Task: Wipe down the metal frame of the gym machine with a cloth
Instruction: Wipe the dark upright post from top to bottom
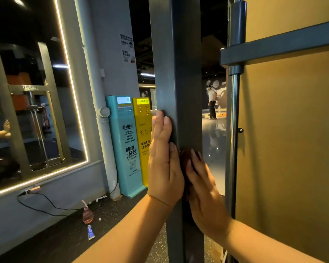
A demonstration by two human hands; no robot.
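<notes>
Wiping: I judge I'm partway along the upright post [186, 73] of the frame, with plenty of bare metal above my hands and more below.
Left hand [164, 164]: flat, fingers straight and close together, palm laid on the post's left face. It holds nothing and only steadies me.
Right hand [203, 186]: fingers straight, pressing the cloth [185, 158] onto the post's front face. It is not curled round the cloth.
Cloth: dark and brownish, trapped between my right palm and the metal, just beside my left thumb. Only a bunched bit shows past my fingertips.
Cloth, handling: soft, light and limp, I reckon. It follows my palm only while I press, so if I ease off it could slide out and drop. Pinching a fold with thumb and fingers would hold it more surely round the corners.
Post, handling: square painted steel, stiff and fixed, with a smooth and likely slick skin. It won't give under pressure, so I can lean in hard. There is nothing to lift, and a flat palm on one face is brace enough.
Other frame parts: the crossbar [283, 46] and the shiny rod [234, 130] stand to my right, and neither hand touches them.
Floor: a spray bottle [87, 215] and a tube [90, 232] lie near the wall, well apart from the post.
</notes>
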